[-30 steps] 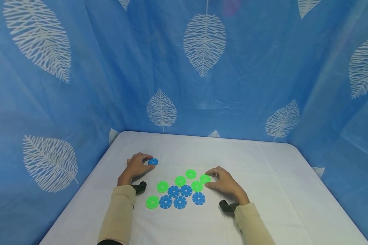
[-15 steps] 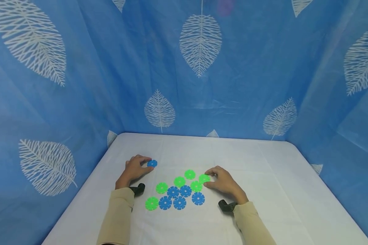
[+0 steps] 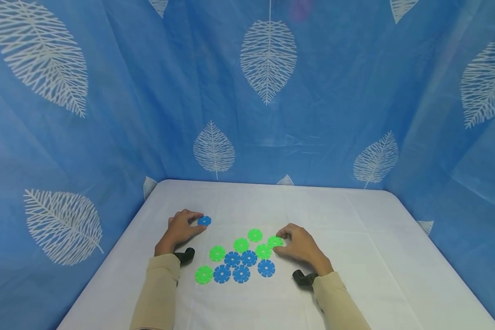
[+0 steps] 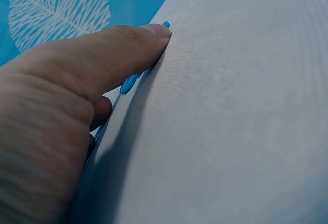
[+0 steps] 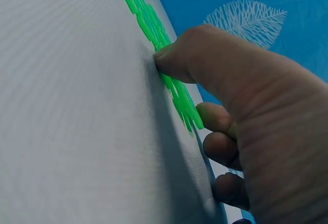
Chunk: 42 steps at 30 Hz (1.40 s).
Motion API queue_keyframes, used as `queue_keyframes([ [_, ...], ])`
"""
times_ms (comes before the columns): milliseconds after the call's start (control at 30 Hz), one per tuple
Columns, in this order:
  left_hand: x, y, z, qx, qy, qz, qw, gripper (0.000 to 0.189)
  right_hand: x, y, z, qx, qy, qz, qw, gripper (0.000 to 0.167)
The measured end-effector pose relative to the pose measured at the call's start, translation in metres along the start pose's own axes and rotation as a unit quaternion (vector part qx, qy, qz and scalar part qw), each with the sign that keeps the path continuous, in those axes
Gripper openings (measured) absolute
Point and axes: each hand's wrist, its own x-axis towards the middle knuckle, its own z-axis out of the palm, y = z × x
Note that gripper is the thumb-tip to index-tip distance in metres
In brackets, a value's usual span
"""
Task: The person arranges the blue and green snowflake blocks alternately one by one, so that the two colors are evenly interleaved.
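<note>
My left hand (image 3: 183, 228) is at the far left of the table, pinching a blue notched disc (image 3: 204, 221) between thumb and fingers. In the left wrist view the thumb covers most of that blue disc (image 4: 129, 84). On the right, my right hand (image 3: 300, 244) holds a green notched disc (image 3: 275, 242) by its edges, thumb at the near side and fingers at the far side. The right wrist view shows this green disc (image 5: 184, 103) edge-on, close over the cloth. Just left of it lie another green disc (image 3: 263, 251) and a blue disc (image 3: 266, 268).
More discs lie flat in a loose cluster between the hands, such as a green one (image 3: 204, 275) and a blue one (image 3: 241, 273). A white cloth covers the table (image 3: 354, 238). Blue curtains (image 3: 338, 91) with white leaf prints stand behind and at both sides.
The head view has shifted slightly. My right thumb and fingertips have drawn in a little on the green disc, while the left hand keeps its pinch on the blue disc.
</note>
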Motion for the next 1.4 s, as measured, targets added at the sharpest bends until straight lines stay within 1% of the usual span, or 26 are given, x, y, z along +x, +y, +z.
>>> queue_keyframes([
  [200,-0.001,-0.001,0.000,0.002,-0.002,0.004,1.0000,0.051,0.001,0.000,-0.001,-0.056,0.039,-0.040,0.9968,0.039],
  [400,0.001,-0.004,0.000,0.000,0.003,0.007,1.0000,0.051,0.004,-0.004,-0.006,-0.054,0.078,-0.062,0.9936,0.039],
  [533,0.000,-0.004,-0.001,0.002,0.006,0.009,0.9999,0.050,0.010,-0.009,-0.008,-0.052,0.086,-0.079,0.9918,0.039],
  [667,-0.002,-0.004,-0.003,0.004,0.012,0.007,0.9999,0.049,0.021,-0.020,-0.010,-0.044,0.072,-0.101,0.9913,0.038],
  [767,-0.003,-0.004,-0.003,0.000,0.011,0.007,0.9999,0.049,0.031,-0.029,-0.009,-0.036,0.070,-0.123,0.9894,0.038],
  [900,-0.005,-0.007,-0.003,-0.002,0.012,0.008,0.9999,0.048,0.046,-0.036,0.001,-0.029,0.077,-0.154,0.9846,0.039],
  [1033,-0.005,-0.008,-0.002,-0.004,0.014,0.008,0.9999,0.047,0.062,-0.043,0.013,-0.021,0.092,-0.169,0.9810,0.039],
  [1133,-0.003,-0.007,-0.001,-0.003,0.014,0.012,0.9998,0.047,0.073,-0.050,0.022,-0.015,0.112,-0.171,0.9787,0.039],
  [1200,-0.002,-0.006,0.000,-0.001,0.014,0.015,0.9998,0.047,0.080,-0.056,0.028,-0.008,0.125,-0.165,0.9782,0.039],
  [1300,-0.002,-0.005,0.001,0.002,0.017,0.019,0.9997,0.046,0.088,-0.066,0.038,0.004,0.140,-0.139,0.9803,0.039],
  [1400,-0.001,-0.004,0.002,0.003,0.021,0.018,0.9996,0.046,0.093,-0.077,0.049,0.010,0.141,-0.100,0.9849,0.041],
])
